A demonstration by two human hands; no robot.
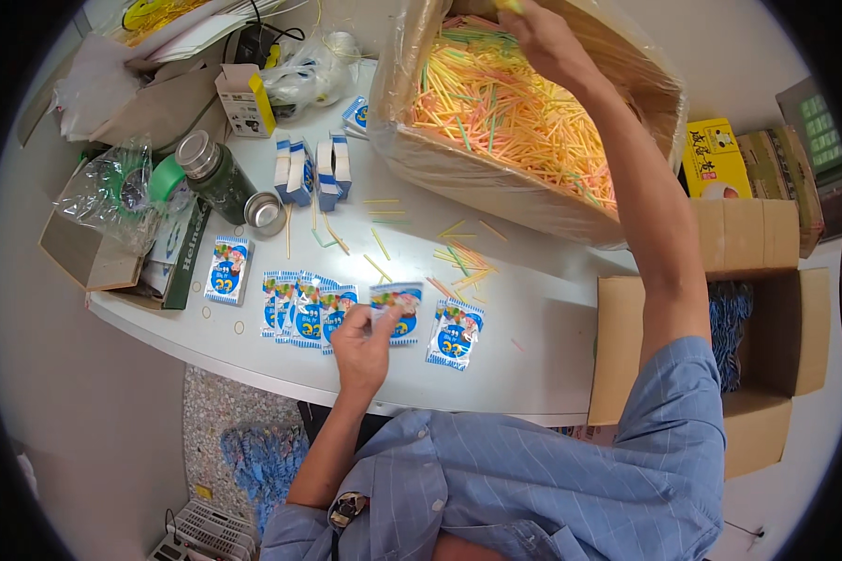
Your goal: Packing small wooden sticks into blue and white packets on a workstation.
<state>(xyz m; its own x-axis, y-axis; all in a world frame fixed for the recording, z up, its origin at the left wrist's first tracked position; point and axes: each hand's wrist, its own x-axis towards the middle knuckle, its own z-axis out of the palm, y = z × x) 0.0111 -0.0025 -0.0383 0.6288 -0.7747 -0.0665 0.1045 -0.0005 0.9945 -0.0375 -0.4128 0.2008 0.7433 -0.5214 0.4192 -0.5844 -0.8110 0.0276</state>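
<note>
My left hand [363, 353] pinches a small blue-and-white packet [398, 323] near the table's front edge. Several similar packets [307, 313] overlap in a row to its left, and a small pile of packets [456, 335] lies to its right. Reaching over the large lined carton [496, 168], my right hand [547, 42] has its fingers closed, with something small and yellow [509, 6] at their tips, cut off by the view's edge. Thin coloured sticks [505, 103] fill the carton. Loose sticks [463, 262] lie on the table between carton and packets.
On the left stand a dark green flask [217, 178], its steel cup [265, 213] and another packet stack [227, 269]. Bundled packets [332, 173] stand behind. An open cardboard box [762, 346] holding blue wrappers is at the right, below a yellow box [718, 159].
</note>
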